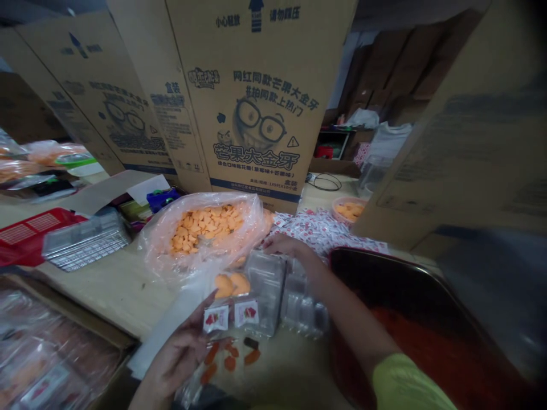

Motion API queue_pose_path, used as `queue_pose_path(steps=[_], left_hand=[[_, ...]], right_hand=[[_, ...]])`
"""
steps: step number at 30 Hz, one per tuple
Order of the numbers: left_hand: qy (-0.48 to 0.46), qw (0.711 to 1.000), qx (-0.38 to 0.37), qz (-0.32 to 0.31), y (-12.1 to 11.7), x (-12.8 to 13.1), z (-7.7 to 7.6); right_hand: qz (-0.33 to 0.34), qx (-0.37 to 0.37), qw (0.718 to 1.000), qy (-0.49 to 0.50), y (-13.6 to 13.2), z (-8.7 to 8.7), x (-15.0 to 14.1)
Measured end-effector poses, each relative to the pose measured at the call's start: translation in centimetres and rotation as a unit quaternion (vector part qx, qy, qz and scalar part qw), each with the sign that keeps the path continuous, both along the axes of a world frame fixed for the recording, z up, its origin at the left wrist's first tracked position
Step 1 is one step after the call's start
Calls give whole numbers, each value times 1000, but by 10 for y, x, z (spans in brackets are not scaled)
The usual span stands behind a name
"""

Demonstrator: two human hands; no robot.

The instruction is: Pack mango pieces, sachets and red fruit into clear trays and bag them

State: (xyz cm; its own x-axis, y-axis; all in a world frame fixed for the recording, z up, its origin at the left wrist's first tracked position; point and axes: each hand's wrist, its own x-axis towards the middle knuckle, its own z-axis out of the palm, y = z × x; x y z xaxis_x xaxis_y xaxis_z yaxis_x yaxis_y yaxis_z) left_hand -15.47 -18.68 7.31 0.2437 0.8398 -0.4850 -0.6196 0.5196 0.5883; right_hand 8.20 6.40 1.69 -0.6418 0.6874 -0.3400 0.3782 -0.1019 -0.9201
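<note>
My left hand (183,350) is closed on the left edge of a clear plastic tray (262,319). In the tray's left half lie two orange candy pieces (232,283) and two white sachets (216,319) with red print. Nearer me, several red-orange pieces and a dark one (251,343) show in clear plastic. My right hand (287,246) reaches over the tray's far end, its fingers bent beside the sachet pile (325,228); what they hold is hidden. Under my right forearm are more clear trays (301,310). An open plastic bag (156,247) of orange candy lies beyond.
Tall cardboard cartons (265,68) stand across the back, and another carton (465,131) rises at right. A dark tub (427,273) with red contents sits at right. At left are a box of packed trays (55,353), a red basket (34,225) and stacked clear trays (85,242).
</note>
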Motion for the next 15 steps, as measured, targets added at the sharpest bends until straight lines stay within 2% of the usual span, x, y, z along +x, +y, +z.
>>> queue_pose_path(steps=[5, 11, 13, 15], left_hand=[[15, 999, 29, 22, 10, -15, 0], [20, 999, 29, -24, 38, -2, -8], [20, 998, 31, -44, 44, 6, -6], [24, 998, 31, -58, 46, 13, -4]], right_hand=[[-6, -62, 995, 74, -12, 13, -3], [-33, -137, 980, 137, -22, 27, -4], [-69, -180, 969, 156, -24, 29, -3], [-140, -224, 947, 181, -27, 28, -1]])
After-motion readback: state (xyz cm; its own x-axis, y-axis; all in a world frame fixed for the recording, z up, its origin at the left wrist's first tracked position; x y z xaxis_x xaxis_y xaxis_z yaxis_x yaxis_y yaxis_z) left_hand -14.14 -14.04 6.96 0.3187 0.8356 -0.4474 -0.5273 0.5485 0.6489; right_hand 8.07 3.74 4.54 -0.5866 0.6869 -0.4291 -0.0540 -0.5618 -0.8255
